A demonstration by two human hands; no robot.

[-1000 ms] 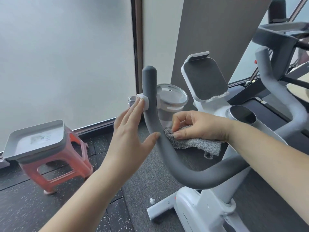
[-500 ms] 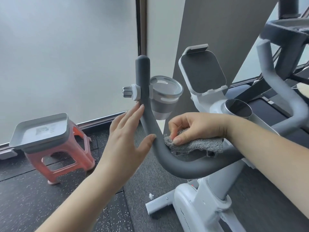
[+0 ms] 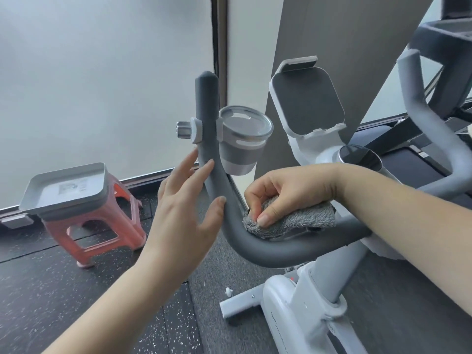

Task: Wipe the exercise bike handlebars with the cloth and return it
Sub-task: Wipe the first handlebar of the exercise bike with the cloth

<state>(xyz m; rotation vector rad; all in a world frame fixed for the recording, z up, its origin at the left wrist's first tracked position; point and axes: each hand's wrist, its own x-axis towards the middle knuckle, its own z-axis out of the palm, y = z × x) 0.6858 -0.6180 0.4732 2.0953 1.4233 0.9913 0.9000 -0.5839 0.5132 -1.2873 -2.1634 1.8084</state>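
The handlebar (image 3: 258,254), a dark grey padded tube, serves as the reference. It rises upright at its left end, bends through a curve, and runs level toward the bike post (image 3: 329,279). The right hand (image 3: 288,190) sits on the inner side of the curve; its grip is closed on the cloth (image 3: 304,221), with curled fingers and the thumb pinching the grey fleecy fabric and pressing it against the top of the level section. The cloth lies bunched on the handlebar, just right of the bend, partly under the hand and wrist. The left hand (image 3: 184,200) is on the outer side of the curve; its grip is wide, fingers straight and spread, the thumb tip touching the tube at the bend and the fingertips resting against the upright section. It holds nothing. A cup holder (image 3: 242,141) is clamped to the upright section above both hands, with its knob (image 3: 184,129) projecting on the opposite side of the tube. A tablet holder (image 3: 306,100) stands right of the cup holder, behind the level section. A round display (image 3: 360,154) sits just beyond the right wrist. Well left of the handlebar, a red stool (image 3: 102,233) stands on the speckled floor (image 3: 76,302) and carries a grey tray (image 3: 63,187). A second handlebar arm (image 3: 429,118), light grey, rises at the far right.
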